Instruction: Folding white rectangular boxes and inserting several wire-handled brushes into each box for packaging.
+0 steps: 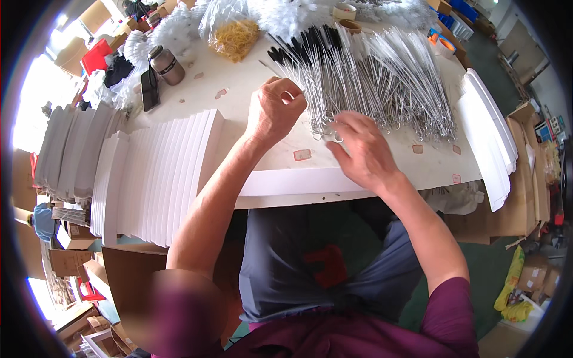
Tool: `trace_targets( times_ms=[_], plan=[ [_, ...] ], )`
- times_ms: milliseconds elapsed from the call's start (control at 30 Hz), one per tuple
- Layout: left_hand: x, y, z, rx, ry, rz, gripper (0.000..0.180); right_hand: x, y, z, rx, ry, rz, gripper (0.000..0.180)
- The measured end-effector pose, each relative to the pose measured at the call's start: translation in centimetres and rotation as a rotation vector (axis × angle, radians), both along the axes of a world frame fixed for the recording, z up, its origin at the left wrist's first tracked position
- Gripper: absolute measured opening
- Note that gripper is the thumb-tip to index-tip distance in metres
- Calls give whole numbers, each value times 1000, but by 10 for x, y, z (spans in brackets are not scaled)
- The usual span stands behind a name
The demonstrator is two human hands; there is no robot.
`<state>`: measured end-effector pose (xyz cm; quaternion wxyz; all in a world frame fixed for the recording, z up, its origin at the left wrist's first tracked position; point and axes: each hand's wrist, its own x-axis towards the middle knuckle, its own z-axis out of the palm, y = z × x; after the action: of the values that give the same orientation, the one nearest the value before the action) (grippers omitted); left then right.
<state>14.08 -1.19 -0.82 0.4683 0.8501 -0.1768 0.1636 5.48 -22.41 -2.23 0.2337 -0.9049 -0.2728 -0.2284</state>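
My left hand [276,108] is raised over the table with thumb and fingers curled into a pinch. What it holds, if anything, I cannot make out. My right hand [365,150], slightly blurred, has thumb and fingers apart beside the looped ends of a heap of thin wire brushes [364,77]. Some brushes show black bristles [316,45], others pale ones; their wire loops point toward me. Along the front edge, below both hands, lies a long narrow white box [292,182].
White boxes [161,173] stand in a row at the left; more white strips [486,137] lie at the right edge. Toward the back are a metal bottle [167,65], a dark phone-like object [150,89], a bag of yellow rubber bands [234,40] and tape rolls [344,12]. A cardboard box [519,179] stands right.
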Motion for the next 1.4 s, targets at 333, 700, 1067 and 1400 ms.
trace_targets(
  times_ms=[333, 700, 1067, 1400],
  plan=[
    [-3, 11, 33, -383, 55, -89, 10, 88, 32, -43, -417, 75, 9, 52],
    [-86, 42, 102, -609, -84, -41, 13, 86, 35, -44, -250, 39, -4, 52],
    [-163, 10, 53, -235, -298, -260, 14, -38, 50, 28, 1708, 1176, 477, 80],
    [-203, -37, 9, 76, -416, -486, 20, -75, -6, 20, 1947, 923, 234, 40]
  ],
)
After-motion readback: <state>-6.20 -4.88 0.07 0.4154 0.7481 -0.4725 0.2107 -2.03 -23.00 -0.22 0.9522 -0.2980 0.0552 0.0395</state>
